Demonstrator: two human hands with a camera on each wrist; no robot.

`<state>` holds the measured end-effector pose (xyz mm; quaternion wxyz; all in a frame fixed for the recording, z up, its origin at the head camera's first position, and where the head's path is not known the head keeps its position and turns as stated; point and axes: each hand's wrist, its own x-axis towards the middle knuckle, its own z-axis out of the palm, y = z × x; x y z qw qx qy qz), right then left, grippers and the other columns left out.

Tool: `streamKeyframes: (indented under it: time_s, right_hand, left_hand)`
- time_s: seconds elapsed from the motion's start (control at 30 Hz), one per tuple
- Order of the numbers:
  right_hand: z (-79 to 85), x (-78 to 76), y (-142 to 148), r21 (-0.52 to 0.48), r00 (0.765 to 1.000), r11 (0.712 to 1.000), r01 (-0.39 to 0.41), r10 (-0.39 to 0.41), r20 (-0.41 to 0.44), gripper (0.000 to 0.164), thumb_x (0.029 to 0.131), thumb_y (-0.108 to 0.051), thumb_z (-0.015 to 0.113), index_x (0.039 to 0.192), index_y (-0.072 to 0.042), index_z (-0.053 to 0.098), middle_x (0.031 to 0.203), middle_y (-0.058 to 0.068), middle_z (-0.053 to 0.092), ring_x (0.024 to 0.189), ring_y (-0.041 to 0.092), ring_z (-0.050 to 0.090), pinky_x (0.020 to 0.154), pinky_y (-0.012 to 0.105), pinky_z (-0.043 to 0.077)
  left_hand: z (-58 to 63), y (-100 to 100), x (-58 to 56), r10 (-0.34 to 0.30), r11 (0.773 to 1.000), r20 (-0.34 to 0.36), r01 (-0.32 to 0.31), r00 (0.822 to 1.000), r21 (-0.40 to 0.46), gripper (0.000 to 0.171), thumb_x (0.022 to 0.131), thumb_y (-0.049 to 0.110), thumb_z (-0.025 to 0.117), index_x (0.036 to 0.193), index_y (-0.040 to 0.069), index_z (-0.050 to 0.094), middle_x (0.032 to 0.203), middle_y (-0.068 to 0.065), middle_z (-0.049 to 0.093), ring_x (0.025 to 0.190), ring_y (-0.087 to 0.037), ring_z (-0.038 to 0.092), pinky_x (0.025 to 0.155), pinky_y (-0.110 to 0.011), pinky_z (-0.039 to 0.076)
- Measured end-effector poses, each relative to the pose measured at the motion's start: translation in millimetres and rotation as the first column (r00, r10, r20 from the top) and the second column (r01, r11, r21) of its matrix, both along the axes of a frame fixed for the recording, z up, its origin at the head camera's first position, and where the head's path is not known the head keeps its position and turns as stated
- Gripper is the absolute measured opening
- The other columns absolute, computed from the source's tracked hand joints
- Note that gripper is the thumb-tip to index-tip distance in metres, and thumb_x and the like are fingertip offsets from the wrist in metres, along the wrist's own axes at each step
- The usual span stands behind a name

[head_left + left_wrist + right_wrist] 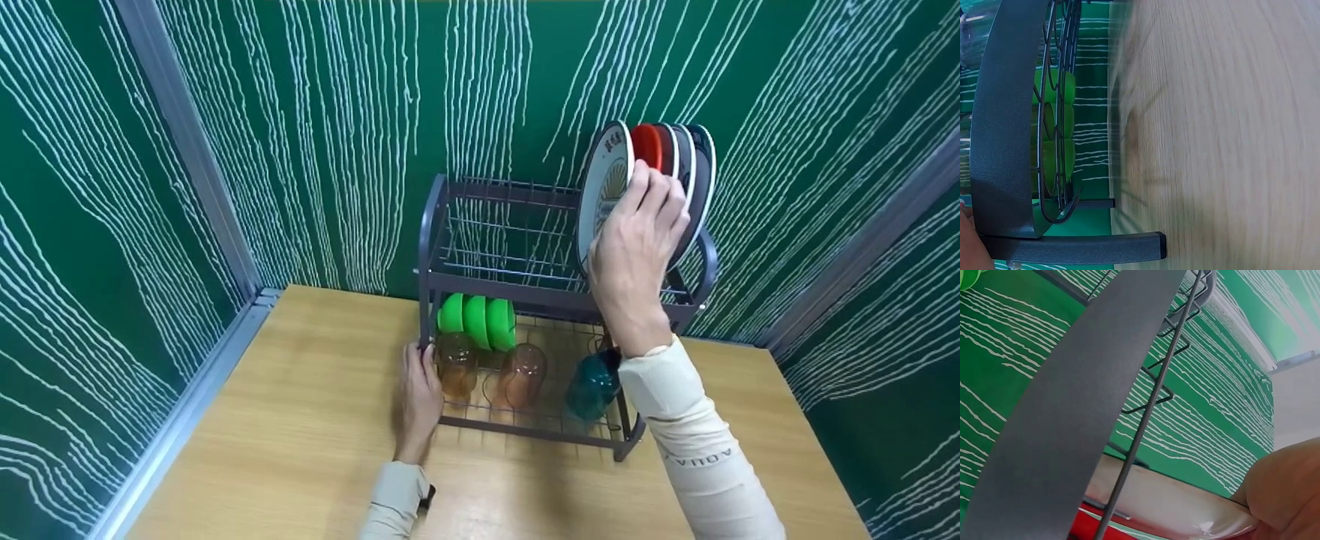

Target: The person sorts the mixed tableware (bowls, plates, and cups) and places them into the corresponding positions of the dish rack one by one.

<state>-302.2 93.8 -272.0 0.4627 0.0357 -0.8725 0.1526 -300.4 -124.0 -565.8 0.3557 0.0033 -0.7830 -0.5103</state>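
Observation:
A dark two-tier dish rack [517,289] stands on the wooden table. My left hand [421,390] holds its left side at the lower tier; only a bit of that hand shows in the left wrist view. My right hand [637,232] is up at the top tier, its fingers curled at the rim of a white patterned plate [600,187], which stands upright. Just right of this plate is a red plate [646,142], partly hidden, with several white-rimmed plates [703,180] beyond. In the right wrist view, the hand meets the white plate's edge [1174,500].
On the lower tier lie green bowls [476,321], an amber glass [457,367], a pinkish glass [521,375] and a teal glass [592,386]. A green wall [360,150] with white streaks rises behind the table [315,420], with grey metal posts [187,142] at the corners.

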Motion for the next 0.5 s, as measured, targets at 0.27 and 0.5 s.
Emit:
streamKeyframes:
  time_s: [0.27, 0.5]
  right_hand:
    - [10.4, -7.1, 5, 0.023, 0.999, 1.0, 0.001, -0.003, 0.055, 0.056, 0.092, -0.007, 0.054, 0.142, -0.003, 0.028, 0.144, 0.019, 0.031, 0.137, 0.031, 0.016, 0.115, 0.041, 0.008]
    - [17.1, -17.0, 12, 0.062, 0.995, 0.998, -0.029, 0.022, 0.098, 0.062, 0.093, -0.011, 0.051, 0.146, -0.003, 0.02, 0.147, 0.019, 0.026, 0.139, 0.033, 0.01, 0.115, 0.043, 0.001]
  left_hand:
    - [0.3, 0, -0.2, -0.007, 1.0, 0.026, 0.006, 1.0, 0.009, 0.018, 0.102, 0.019, 0.041, 0.111, 0.009, 0.053, 0.088, 0.002, 0.046, 0.071, -0.01, 0.045, 0.055, -0.027, 0.042]
    - [-0.6, -1, 0.2, 0.006, 1.0, 0.054, -0.006, 0.999, -0.004, 0.019, 0.103, 0.023, 0.04, 0.111, 0.011, 0.052, 0.087, 0.004, 0.046, 0.069, -0.01, 0.045, 0.053, -0.026, 0.042]
